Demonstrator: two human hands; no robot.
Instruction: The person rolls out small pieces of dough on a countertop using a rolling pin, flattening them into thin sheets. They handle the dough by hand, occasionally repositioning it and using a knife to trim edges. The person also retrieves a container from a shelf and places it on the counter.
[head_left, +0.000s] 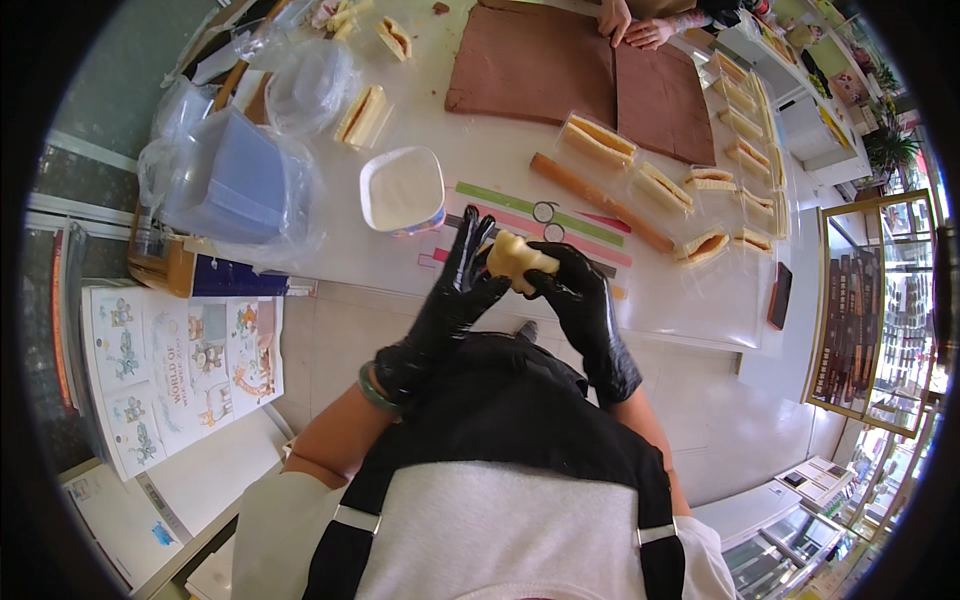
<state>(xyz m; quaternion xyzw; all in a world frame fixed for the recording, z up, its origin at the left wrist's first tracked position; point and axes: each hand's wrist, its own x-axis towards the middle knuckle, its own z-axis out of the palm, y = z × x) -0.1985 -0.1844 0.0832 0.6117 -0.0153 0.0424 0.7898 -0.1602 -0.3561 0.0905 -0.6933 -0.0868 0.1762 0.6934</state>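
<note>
In my right hand, gloved in black, is a pale yellow soft lump with an uneven, smooth surface. Thumb and fingers press into its right side. My left hand, in a matching glove, is spread at the lump's left, its thumb near the lower edge; whether it touches cannot be made out. Both hands are over the front edge of the white table. Just beyond my left hand stands an open tub with whitish contents. Green and pink printed strips lie on the table behind the lump.
Brown sheets lie at the back, where another person's hands rest. A wooden rolling pin lies right of centre. Filled bread pieces in clear packaging spread rightward. Plastic-wrapped containers crowd the left; a phone lies far right.
</note>
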